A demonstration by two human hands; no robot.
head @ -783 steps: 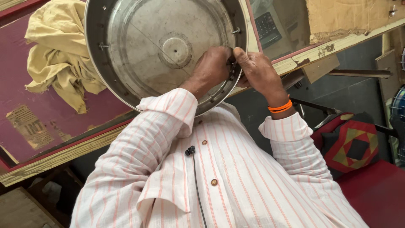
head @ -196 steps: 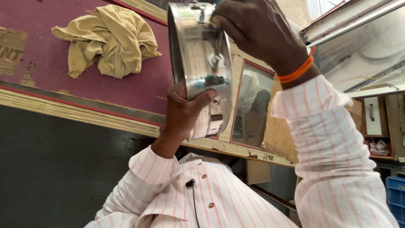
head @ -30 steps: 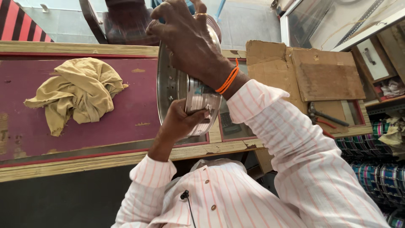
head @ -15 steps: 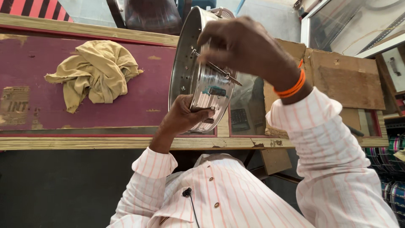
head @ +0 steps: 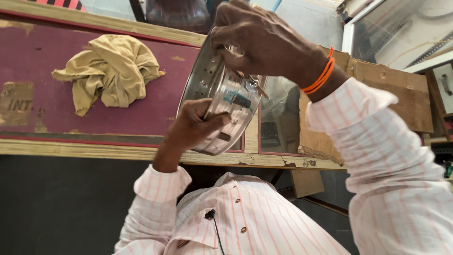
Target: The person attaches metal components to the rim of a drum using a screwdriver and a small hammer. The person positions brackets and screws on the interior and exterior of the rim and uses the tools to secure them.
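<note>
Held up on edge, tilted, in front of the chest: a round steel pan [head: 226, 101], shiny side wall turned to the camera, small holes along the rim, a teal sticker [head: 238, 99] on the wall.

Left hand [head: 191, 125] under the pan, gripping its lower rim, thumb pressed flat on the outer wall, fingers curled round behind and hidden.

Right hand [head: 257, 42] on top of the pan, fingers bent and pinched at the upper rim, closed on a small metal fitting [head: 252, 85] that sticks out from the wall; too small to tell what kind. Orange band [head: 321, 75] round that wrist, just right of the pan, then a striped pink-and-white sleeve [head: 377, 141].

Behind the pan, to its left: a maroon counter [head: 47, 108] with worn patches and a pale wooden edge. Well left of the pan on that counter, apart from both hands: a crumpled yellow cloth [head: 111, 71].

Just right of the pan, behind it: a glass panel [head: 278, 118] with a dark calculator [head: 270, 134] seen through it. Further right of the pan: a brown board [head: 391, 94].
</note>
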